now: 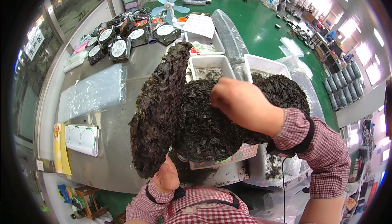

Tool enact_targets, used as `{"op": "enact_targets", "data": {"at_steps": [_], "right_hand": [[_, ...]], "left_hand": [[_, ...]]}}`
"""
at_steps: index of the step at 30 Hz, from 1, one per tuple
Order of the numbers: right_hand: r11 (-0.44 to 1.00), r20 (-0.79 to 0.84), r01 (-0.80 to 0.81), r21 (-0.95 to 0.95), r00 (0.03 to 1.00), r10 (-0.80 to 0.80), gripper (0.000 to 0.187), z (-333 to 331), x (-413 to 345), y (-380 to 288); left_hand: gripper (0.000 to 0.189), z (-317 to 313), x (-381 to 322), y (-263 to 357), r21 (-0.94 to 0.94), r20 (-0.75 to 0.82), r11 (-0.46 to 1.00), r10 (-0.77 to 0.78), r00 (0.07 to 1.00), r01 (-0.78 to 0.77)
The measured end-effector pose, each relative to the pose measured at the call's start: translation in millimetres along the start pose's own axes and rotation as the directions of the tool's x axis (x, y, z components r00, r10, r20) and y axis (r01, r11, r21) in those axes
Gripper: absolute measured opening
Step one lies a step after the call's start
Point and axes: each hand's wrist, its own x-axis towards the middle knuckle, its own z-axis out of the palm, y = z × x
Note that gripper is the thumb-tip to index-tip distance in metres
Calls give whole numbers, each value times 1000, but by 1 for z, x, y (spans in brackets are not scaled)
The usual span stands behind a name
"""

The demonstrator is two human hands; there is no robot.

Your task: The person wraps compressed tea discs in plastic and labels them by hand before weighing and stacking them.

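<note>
My left hand [167, 175] grips the lower edge of a round dried seaweed cake [156, 113], which is tilted up on its side. Beside it, a second dark seaweed cake [205, 123] lies over a digital scale [225, 161] whose keypad shows at the front. My right hand [242, 101] is above this second cake with its fingers curled down. Its fingertips are hidden, so whether they pinch any seaweed cannot be told. Further right, another seaweed cake [284, 92] sits partly behind my right forearm.
White plastic bins [211, 60] with seaweed bits stand behind the scale. Black labelled packets [119, 48] and a small blue fan [167, 6] are at the back. Clear plastic bags [92, 92] lie left on the steel table [113, 150]. A black cable [283, 190] hangs at front right.
</note>
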Motion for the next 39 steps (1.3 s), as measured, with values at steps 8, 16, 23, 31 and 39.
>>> {"op": "enact_targets", "data": {"at_steps": [8,16,23,31,39], "right_hand": [[949,-188,-209,234,948,256,36,-93,-14,18],[724,-435,-331,605,624,649,37,-96,-153,119],[497,-441,-274,824,240,865,35,32,-258,183],[872,-409,-310,379,790,458,43,208,-317,267],[692,-92,-316,649,871,483,47,211,-289,296]], "left_hand": [[45,-1,0,2,200,19,979,-37,999,33],[48,42,56,36,701,493,659,-169,853,-274],[66,34,39,34,736,467,525,65,882,-428],[66,-76,-27,-72,86,-276,680,-686,673,728],[45,-81,-51,-110,-107,-35,501,-865,500,859]]}}
